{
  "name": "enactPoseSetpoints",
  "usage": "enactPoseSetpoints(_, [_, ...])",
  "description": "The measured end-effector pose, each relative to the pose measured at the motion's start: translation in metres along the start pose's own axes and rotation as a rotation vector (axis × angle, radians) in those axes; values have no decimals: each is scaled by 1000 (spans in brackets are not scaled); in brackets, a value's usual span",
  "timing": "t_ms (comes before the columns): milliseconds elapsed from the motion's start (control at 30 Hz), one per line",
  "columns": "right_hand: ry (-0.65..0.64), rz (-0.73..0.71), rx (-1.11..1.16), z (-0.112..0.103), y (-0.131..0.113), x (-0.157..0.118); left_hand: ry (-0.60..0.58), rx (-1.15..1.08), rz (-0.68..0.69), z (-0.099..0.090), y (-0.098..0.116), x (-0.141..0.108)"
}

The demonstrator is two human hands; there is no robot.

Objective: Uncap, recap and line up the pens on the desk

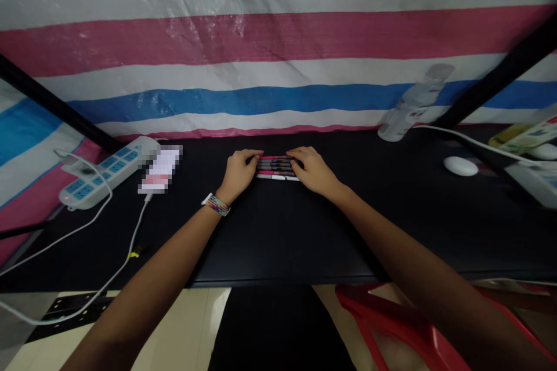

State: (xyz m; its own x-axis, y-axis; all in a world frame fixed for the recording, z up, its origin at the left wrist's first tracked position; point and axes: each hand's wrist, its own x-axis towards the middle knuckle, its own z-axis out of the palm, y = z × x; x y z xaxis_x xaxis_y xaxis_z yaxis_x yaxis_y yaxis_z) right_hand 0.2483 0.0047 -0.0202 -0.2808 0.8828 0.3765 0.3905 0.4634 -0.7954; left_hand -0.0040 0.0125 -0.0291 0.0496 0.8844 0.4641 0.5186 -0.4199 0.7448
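Note:
Several pens (275,167), mostly grey and dark with pink ones among them, lie side by side in a row on the black table. Nearest me in the row is a white pen (278,177), slightly apart from the others. Bent at the fingers, my left hand (241,170) presses against the left ends of the pens; a woven multicoloured band (216,204) circles that wrist. At the opposite ends, my right hand (314,168) has its thumb and fingers curled around the row. The fingertips cover part of the pens.
To the left are a power strip (108,171) and a phone (161,169) on a white cable. A clear bottle (411,107) and a white computer mouse (460,166) stand right. Striped sheeting (278,37) hangs behind; a red plastic stool (391,324) sits below the table's front edge.

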Motion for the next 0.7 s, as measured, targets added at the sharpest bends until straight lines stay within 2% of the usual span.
enactPoseSetpoints(133, [36,17,-7,2,0,-1,6,-83,-38,0,4,0])
enactPoseSetpoints(233, [124,76,100,6,2,2,-14,-258,-99,4,7,1])
enactPoseSetpoints(367, [142,151,225,14,5,7,-25,-474,-149,14,9,0])
enactPoseSetpoints(700, [159,184,315,19,4,2,-31,-475,-182,17,18,-15])
